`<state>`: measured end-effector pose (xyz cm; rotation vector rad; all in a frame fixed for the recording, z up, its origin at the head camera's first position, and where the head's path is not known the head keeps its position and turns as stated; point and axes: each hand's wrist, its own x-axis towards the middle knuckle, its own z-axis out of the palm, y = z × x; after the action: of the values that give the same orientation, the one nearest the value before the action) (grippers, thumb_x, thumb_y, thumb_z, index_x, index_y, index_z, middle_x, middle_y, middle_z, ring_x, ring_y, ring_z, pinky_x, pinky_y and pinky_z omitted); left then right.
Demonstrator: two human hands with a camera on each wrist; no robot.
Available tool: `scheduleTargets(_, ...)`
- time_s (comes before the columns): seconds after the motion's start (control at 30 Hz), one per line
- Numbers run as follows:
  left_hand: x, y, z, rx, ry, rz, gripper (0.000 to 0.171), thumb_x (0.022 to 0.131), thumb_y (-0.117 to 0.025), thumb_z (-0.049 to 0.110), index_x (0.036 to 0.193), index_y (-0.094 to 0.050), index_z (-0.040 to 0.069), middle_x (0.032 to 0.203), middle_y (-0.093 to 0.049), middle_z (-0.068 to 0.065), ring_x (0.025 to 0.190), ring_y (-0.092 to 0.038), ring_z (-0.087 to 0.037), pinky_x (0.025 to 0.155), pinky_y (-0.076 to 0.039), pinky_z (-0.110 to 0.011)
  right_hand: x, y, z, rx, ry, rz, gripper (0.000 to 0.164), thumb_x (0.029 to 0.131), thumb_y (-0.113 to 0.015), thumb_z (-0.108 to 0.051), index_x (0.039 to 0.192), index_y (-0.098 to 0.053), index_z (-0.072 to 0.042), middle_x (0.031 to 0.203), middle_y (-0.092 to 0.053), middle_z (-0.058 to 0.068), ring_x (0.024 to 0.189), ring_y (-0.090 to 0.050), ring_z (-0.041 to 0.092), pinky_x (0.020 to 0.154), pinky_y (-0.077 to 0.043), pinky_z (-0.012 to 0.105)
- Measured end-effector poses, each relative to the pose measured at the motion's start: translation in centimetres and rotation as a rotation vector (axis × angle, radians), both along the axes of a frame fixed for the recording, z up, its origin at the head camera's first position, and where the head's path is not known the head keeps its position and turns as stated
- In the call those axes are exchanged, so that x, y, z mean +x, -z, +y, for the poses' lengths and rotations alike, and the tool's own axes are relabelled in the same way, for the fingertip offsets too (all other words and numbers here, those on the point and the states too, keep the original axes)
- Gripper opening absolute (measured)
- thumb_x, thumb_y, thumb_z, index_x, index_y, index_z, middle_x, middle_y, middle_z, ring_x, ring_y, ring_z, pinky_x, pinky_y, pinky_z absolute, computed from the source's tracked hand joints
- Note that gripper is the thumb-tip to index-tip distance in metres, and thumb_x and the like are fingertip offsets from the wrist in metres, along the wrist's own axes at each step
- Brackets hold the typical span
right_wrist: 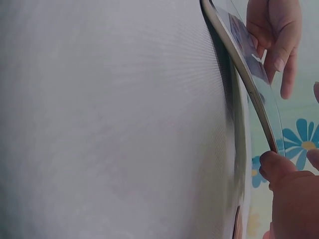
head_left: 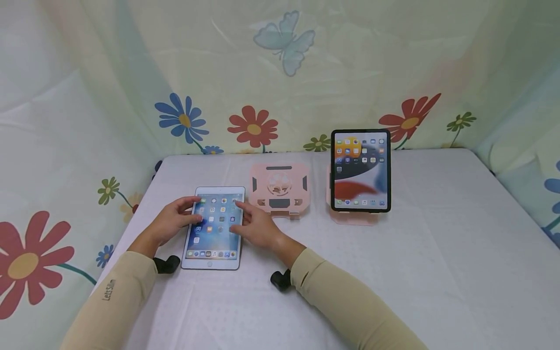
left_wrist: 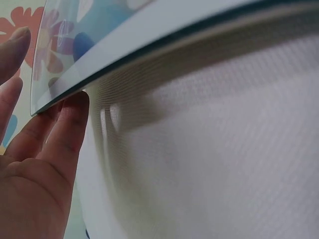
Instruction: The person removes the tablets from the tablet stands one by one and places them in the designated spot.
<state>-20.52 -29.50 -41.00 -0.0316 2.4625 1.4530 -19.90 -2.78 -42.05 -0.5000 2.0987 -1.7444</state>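
Note:
A white tablet [head_left: 216, 236] with its home screen lit lies between both hands at the left of the table. My left hand [head_left: 168, 221] holds its left edge, thumb over the screen, with fingers reaching under the rim in the left wrist view. On the opposite side my right hand [head_left: 262, 228] grips the right edge, its fingertips at the thin metallic rim in the right wrist view. In both wrist views a shadowed gap shows beneath the tablet. Just right of it stands a pink tablet stand [head_left: 280, 209] with grey pads and a round cut-out.
A second tablet [head_left: 360, 170] in a black case leans upright on another pink stand [head_left: 354, 219] farther right. The white tablecloth [head_left: 446, 272] covers the table, which meets a flower-print curtain [head_left: 350, 73] behind. Black wrist cameras [head_left: 280, 281] sit below the wrists.

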Motion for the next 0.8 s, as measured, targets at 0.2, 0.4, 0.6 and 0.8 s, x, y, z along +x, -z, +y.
scheduleTargets(0.2,0.04,0.06,0.07,-0.012,-0.015,0.001,0.066,0.096,-0.070,0.017,0.152,-0.038,0.007,0.159,-0.028,-0.022,0.142,-0.032,-0.045,0.112,-0.033,-0.053,0.03,0.09,0.14,0.056,-0.021,0.013,0.073,0.093,-0.071,-0.012,0.156,-0.034,-0.010,0.160,-0.031,0.010,0.140,-0.040,0.021,0.109,-0.037,0.033)
scheduleTargets(0.4,0.09,0.17,0.08,-0.003,-0.044,0.016,0.063,0.096,-0.069,0.018,0.151,-0.040,0.007,0.158,-0.031,-0.022,0.142,-0.033,-0.043,0.112,-0.033,-0.052,0.21,0.04,0.24,0.063,-0.016,0.009,0.073,0.094,-0.070,-0.014,0.156,-0.033,-0.010,0.161,-0.030,0.011,0.141,-0.039,0.022,0.110,-0.037,0.034)
scheduleTargets(0.6,0.02,0.42,-0.05,0.014,-0.058,0.031,0.062,0.097,-0.068,0.018,0.151,-0.041,0.006,0.158,-0.031,-0.021,0.144,-0.030,-0.041,0.113,-0.032,-0.052,0.27,-0.19,0.27,0.101,-0.016,0.027,0.077,0.094,-0.070,-0.016,0.157,-0.029,-0.007,0.161,-0.029,0.009,0.141,-0.039,0.022,0.111,-0.036,0.034)
scheduleTargets(0.8,-0.08,0.63,-0.08,0.024,-0.054,0.019,0.064,0.096,-0.069,0.017,0.151,-0.039,0.006,0.159,-0.030,-0.021,0.144,-0.031,-0.041,0.113,-0.032,-0.052,0.28,-0.30,0.27,0.129,-0.018,0.032,0.079,0.093,-0.071,-0.017,0.158,-0.027,-0.006,0.162,-0.026,0.010,0.142,-0.038,0.023,0.112,-0.035,0.034)
